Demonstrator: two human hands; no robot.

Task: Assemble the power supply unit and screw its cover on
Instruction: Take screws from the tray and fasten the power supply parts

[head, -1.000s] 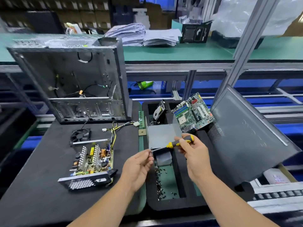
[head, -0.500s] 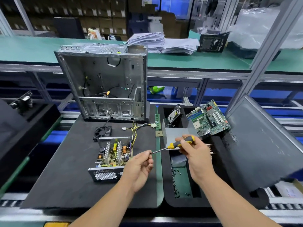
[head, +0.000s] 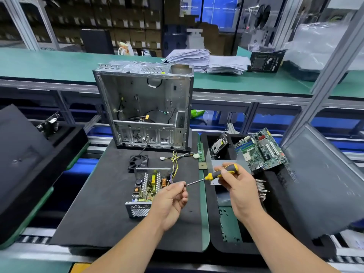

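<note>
The open power supply unit (head: 150, 186) lies on the black mat (head: 102, 219), its circuit board bare and a perforated metal end facing me. Its bent grey metal cover (head: 224, 164) stands in the black tray to the right, partly behind my right hand. My right hand (head: 234, 182) grips the yellow-and-black handle of a screwdriver (head: 212, 176). My left hand (head: 173, 196) pinches the tip of the screwdriver's shaft, just right of the unit; whether a screw sits there I cannot tell. A small black fan (head: 138, 161) and yellow-black wires (head: 175, 160) lie behind the unit.
An empty computer case (head: 145, 107) stands upright at the back of the mat. The tray (head: 275, 194) holds loose screws (head: 226, 215), a hard drive (head: 219, 143) and a motherboard (head: 260, 149). A grey side panel (head: 319, 180) leans at the right. Another black tray (head: 25, 158) sits at the left.
My view has swung left and up, so the bench scene sits further right in frame. Both hands keep the same hold on the screwdriver, now over the mat's right edge.
</note>
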